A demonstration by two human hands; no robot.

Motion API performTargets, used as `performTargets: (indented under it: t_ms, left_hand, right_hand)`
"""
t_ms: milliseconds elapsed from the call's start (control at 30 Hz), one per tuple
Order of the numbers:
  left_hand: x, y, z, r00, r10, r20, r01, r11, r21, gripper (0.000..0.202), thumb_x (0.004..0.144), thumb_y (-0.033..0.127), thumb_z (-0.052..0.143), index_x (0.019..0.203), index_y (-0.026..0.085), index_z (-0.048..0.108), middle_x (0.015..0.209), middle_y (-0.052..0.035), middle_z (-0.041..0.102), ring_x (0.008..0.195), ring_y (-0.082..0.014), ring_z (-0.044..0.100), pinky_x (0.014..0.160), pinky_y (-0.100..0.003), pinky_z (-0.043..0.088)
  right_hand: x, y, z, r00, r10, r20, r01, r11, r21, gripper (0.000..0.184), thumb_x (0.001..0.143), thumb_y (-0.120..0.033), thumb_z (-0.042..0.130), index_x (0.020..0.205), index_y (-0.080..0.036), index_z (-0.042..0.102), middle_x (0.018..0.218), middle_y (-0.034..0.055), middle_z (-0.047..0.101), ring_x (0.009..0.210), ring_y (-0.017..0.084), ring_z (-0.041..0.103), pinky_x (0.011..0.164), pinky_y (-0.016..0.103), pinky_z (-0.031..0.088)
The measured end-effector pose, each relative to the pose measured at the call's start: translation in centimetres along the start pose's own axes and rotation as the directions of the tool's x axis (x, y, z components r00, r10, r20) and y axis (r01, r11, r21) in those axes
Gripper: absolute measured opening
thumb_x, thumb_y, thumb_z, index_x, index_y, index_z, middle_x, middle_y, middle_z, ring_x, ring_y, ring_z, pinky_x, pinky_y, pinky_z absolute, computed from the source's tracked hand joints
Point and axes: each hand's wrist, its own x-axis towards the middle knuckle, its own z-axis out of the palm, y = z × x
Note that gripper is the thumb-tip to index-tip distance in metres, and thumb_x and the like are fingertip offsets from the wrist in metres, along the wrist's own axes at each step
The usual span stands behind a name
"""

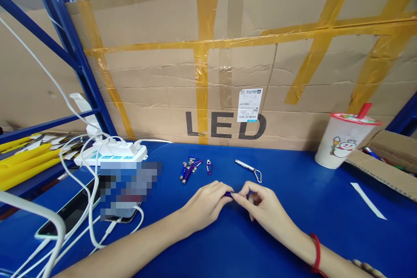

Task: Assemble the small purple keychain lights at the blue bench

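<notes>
Our left hand (205, 206) and right hand (260, 206) meet low over the blue worktop (293, 182), fingertips pinched together on a small purple keychain light (229, 193) held between them.

Around the two hands the blue table (293, 208) is open from 3 to 6 o'clock, with only a white paper strip (368, 200) lying flat at 3 o'clock. At 12 o'clock the way is partly blocked by a pile of small purple keychain flashlights (188, 169), a loose carabiner (209, 167) and a silver keychain flashlight (248, 168), and behind them stands the cardboard wall (228, 74). At 9 to 10 o'clock the power strip (112, 153), white cables (93, 208) and a phone (70, 213) fill the table, and at 2 o'clock a drink cup (340, 141) stands just beside a cardboard box (384, 163).
</notes>
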Motion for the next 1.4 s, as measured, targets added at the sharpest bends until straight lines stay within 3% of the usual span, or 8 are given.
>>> performTargets:
  t_ms: [267,400,700,900,1200,1400]
  left_hand:
    - [-0.08,-0.46,-0.01,0.999,0.046,0.012,-0.046,0.999,0.013,0.023,0.094,0.024,0.031,0.100,0.018,0.052,0.090,-0.0029,0.062,0.080,-0.0149,0.056,0.077,-0.026,0.044]
    - [-0.15,-0.61,-0.03,0.998,0.055,0.017,-0.055,0.998,0.030,0.026,0.094,0.027,0.028,0.101,0.020,0.052,0.089,-0.0025,0.062,0.078,-0.0152,0.056,0.074,-0.026,0.044]
    - [-0.17,-0.48,-0.07,0.997,0.070,-0.011,-0.071,0.996,-0.055,0.026,0.095,0.026,0.027,0.107,0.021,0.050,0.093,-0.0018,0.062,0.085,-0.0134,0.057,0.080,-0.025,0.044]
    - [-0.12,-0.44,0.02,0.998,0.059,0.000,-0.059,0.998,-0.005,0.027,0.095,0.026,0.027,0.106,0.020,0.050,0.088,-0.0020,0.061,0.079,-0.0139,0.056,0.073,-0.024,0.045]
    - [-0.17,-0.57,0.07,0.996,0.091,0.006,-0.091,0.994,0.057,0.024,0.095,0.025,0.027,0.104,0.019,0.049,0.085,-0.0019,0.060,0.076,-0.0142,0.054,0.069,-0.024,0.042]
    - [-0.11,-0.72,0.17,0.993,0.114,0.006,-0.114,0.986,0.118,0.028,0.095,0.028,0.024,0.099,0.019,0.050,0.078,-0.0017,0.059,0.069,-0.0144,0.052,0.063,-0.024,0.040]
  right_hand:
    - [0.50,0.27,-0.11,1.000,0.006,0.018,-0.007,0.999,0.054,0.036,0.071,-0.049,0.062,0.063,-0.016,0.051,0.043,-0.0046,0.045,0.037,0.007,0.044,0.040,0.017,0.030]
    - [0.80,0.16,-0.12,0.997,0.068,0.027,-0.071,0.989,0.126,0.037,0.065,-0.048,0.066,0.061,-0.015,0.051,0.044,-0.0036,0.048,0.036,0.006,0.043,0.038,0.016,0.028]
    - [0.91,0.05,-0.14,0.994,0.109,0.027,-0.112,0.975,0.194,0.040,0.058,-0.048,0.073,0.060,-0.014,0.052,0.038,-0.0055,0.045,0.034,0.005,0.041,0.036,0.015,0.026]
    - [0.86,0.26,-0.19,0.995,0.093,0.025,-0.096,0.979,0.180,0.038,0.059,-0.046,0.073,0.060,-0.014,0.052,0.040,-0.0053,0.046,0.035,0.006,0.043,0.037,0.015,0.028]
    - [0.92,0.08,-0.06,0.985,0.158,0.067,-0.167,0.972,0.165,0.044,0.056,-0.052,0.072,0.060,-0.014,0.050,0.042,-0.0046,0.046,0.035,0.006,0.042,0.036,0.015,0.026]
    - [0.86,0.19,-0.03,0.986,0.150,0.078,-0.159,0.980,0.116,0.042,0.062,-0.053,0.065,0.060,-0.014,0.050,0.045,-0.0036,0.047,0.036,0.005,0.041,0.037,0.016,0.025]
